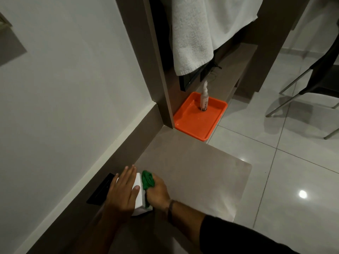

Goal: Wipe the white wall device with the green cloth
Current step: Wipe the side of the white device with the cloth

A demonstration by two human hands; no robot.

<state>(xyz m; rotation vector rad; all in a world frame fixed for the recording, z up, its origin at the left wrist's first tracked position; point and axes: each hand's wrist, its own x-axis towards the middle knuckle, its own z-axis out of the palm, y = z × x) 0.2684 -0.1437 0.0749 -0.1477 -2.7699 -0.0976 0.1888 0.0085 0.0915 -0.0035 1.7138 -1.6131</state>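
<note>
Both hands at the white wall device, at the counter's 7 o'clock edge.
Left hand lies flat, fingers spread, on the device; right hand grip pinches the bunched green cloth against its 3 o'clock side.

Orange tray on shelf holds upright white bottle; white towel hangs above; chair at right.
</note>
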